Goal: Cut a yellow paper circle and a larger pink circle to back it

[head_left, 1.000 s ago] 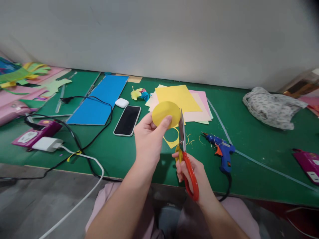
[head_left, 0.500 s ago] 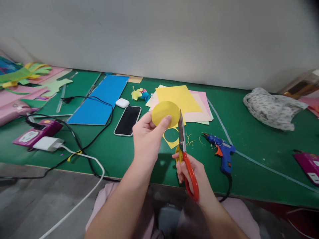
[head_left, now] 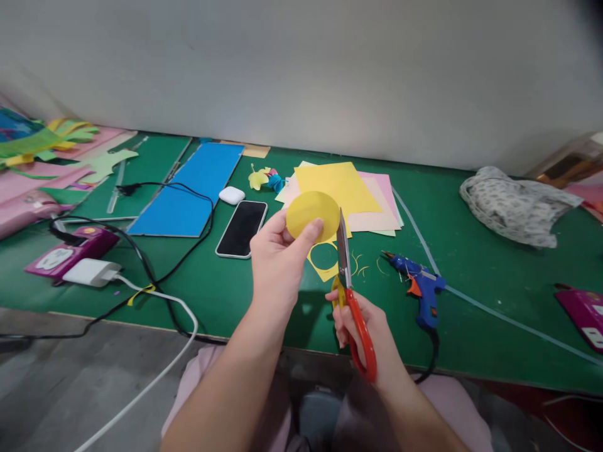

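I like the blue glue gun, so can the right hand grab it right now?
Probably not just yet: the right hand holds the scissors, so it would likely need to put them down. The blue glue gun lies close by on its right, though, with nothing seen between them.

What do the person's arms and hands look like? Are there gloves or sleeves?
No gloves: the left hand and right hand are both bare, with some fingers hidden. Both forearms are bare too, with no sleeves, watch or bracelet showing. Pale pinkish clothing covers the legs below.
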